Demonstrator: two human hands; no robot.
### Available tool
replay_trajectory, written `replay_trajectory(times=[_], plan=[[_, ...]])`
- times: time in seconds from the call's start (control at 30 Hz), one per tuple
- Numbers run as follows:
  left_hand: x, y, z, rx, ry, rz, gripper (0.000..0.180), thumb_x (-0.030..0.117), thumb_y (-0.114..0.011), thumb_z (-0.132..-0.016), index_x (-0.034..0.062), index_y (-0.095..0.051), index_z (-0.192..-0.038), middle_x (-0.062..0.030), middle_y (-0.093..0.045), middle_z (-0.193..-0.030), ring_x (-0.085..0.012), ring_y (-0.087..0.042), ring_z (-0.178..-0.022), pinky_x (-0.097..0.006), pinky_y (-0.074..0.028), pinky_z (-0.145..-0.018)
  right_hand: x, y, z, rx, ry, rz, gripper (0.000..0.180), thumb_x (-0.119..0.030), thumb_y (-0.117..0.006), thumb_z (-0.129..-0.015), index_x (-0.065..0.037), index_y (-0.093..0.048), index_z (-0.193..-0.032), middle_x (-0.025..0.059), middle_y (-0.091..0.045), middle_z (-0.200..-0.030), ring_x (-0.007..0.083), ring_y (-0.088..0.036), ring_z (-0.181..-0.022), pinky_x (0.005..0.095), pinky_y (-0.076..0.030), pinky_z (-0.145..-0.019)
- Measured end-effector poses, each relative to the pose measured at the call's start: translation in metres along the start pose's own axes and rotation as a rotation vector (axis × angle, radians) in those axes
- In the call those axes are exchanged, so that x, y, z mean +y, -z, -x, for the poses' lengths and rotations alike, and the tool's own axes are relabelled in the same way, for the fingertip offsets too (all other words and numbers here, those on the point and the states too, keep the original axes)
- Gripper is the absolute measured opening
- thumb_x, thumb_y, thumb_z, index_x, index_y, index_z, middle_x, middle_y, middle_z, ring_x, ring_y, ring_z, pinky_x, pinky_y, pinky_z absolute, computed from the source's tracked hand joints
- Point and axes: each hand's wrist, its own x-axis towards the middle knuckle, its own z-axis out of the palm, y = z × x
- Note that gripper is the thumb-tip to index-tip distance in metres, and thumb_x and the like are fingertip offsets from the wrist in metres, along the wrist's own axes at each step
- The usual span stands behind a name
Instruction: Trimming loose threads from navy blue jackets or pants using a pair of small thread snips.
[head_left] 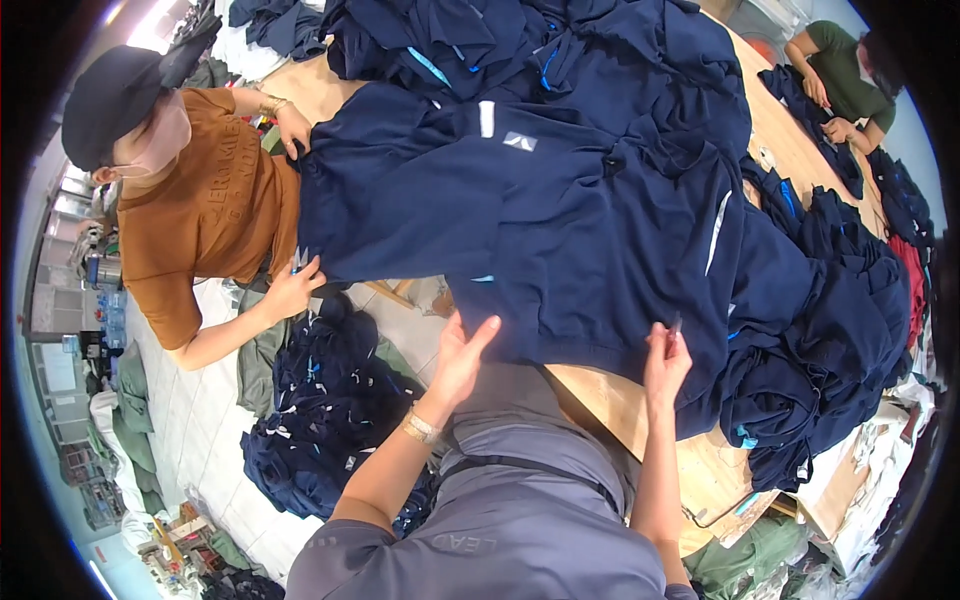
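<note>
A navy garment (600, 270) with a light logo patch and white strips lies spread over the table in front of me. My left hand (457, 365) is at its near edge, thumb on the cloth and fingers partly hidden by it. Further right, my right hand (667, 368) is closed at the near hem. A small dark pointed tool (677, 324) sticks up from its fingers; its exact kind is too small to make out. On the left, a co-worker in a brown shirt (215, 210) touches navy cloth with one hand and holds small snips (298, 262) in the other.
Navy garments are heaped on the far side (620, 60) and right (820, 310) of the wooden table (610, 400). Another navy pile (330, 400) lies on the tiled floor at left. A second co-worker in dark green (845, 80) handles cloth at the far right.
</note>
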Motion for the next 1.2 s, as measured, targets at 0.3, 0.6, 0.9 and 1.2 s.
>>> replay_trajectory(times=[0.3, 0.6, 0.9, 1.2], plan=[[-0.010, -0.033, 0.013, -0.283, 0.755, 0.227, 0.039, 0.038, -0.054, -0.089, 0.0107, -0.050, -0.115, -0.0036, -0.059, -0.106, -0.0175, -0.057, -0.096, -0.035, -0.047, -0.080, -0.061, -0.040, 0.035, -0.575, 0.001, -0.064, 0.038, -0.014, -0.072, -0.073, -0.002, -0.039, -0.059, -0.0018, -0.032, -0.057, 0.0070, -0.033, -0.054, 0.0243, -0.029, -0.049], [-0.008, -0.034, -0.029, -0.056, 0.468, 0.482, 0.032, 0.029, -0.054, -0.090, 0.0089, -0.050, -0.114, -0.0042, -0.053, -0.115, -0.0199, -0.050, -0.107, -0.037, -0.040, -0.091, -0.046, -0.010, 0.048, -0.477, -0.255, -0.193, 0.040, -0.013, -0.070, -0.077, -0.009, -0.034, -0.060, -0.0083, -0.029, -0.058, 0.0032, -0.026, -0.055, 0.0214, -0.023, -0.047], [0.016, -0.064, -0.018, -0.160, 0.352, 0.240, 0.019, 0.027, -0.056, -0.089, 0.0132, -0.055, -0.101, 0.0015, -0.060, -0.101, -0.0112, -0.056, -0.091, -0.029, -0.043, -0.078, -0.058, -0.017, 0.046, -0.188, 0.139, -0.026, 0.032, -0.018, -0.066, -0.080, 0.001, -0.041, -0.072, 0.0110, -0.043, -0.066, 0.0222, -0.039, -0.056, 0.0305, -0.036, -0.053], [0.021, -0.085, -0.013, -0.231, 0.325, 0.268, 0.009, 0.016, -0.059, -0.087, 0.0140, -0.054, -0.095, 0.0045, -0.060, -0.090, -0.0064, -0.056, -0.077, -0.022, -0.044, -0.066, -0.110, -0.022, 0.024, -0.285, 0.120, -0.105, 0.029, -0.019, -0.067, -0.080, -0.003, -0.043, -0.079, 0.0078, -0.045, -0.056, 0.0166, -0.040, -0.049, 0.0290, -0.037, -0.047]])
